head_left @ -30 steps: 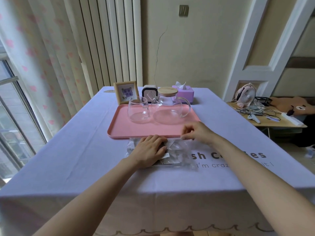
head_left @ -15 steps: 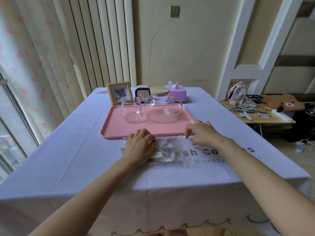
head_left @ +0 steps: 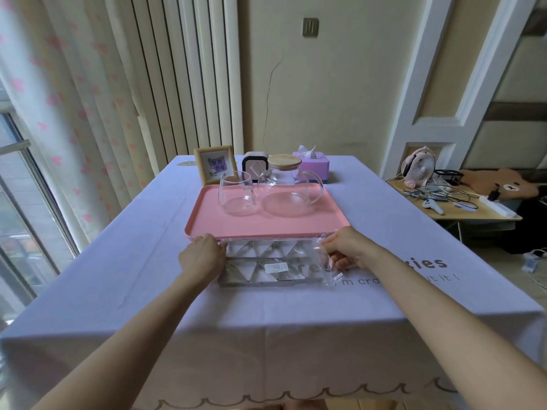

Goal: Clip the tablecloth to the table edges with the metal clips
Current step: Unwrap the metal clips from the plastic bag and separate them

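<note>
I see one lilac tablecloth (head_left: 118, 276), one pink tray (head_left: 266, 225), one clear bag (head_left: 307, 255) of metal clips (head_left: 236, 267) flat against its near rim, left hand (head_left: 202, 257) and right hand (head_left: 347, 247) each curled gripping a bag end, one jug (head_left: 285, 190), one cup (head_left: 236, 192).
</note>
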